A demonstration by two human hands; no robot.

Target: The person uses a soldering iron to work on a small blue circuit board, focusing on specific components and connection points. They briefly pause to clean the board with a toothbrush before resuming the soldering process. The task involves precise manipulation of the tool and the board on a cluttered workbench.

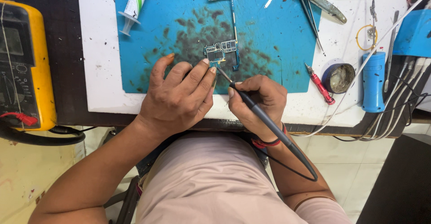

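A small blue phone circuit board lies on a stained blue work mat, with a thin arm running up to a small part at the far edge. My left hand rests on the mat with fingertips pressing the board's near edge. My right hand grips a black soldering iron like a pen. Its metal tip points up-left and meets the board's lower edge beside my left fingers. The iron's cord trails back over my right wrist.
A yellow multimeter sits at the left. A syringe tube lies at the mat's far left. Tweezers, a red screwdriver, a round flux tin, a blue cylinder tool and cables lie right.
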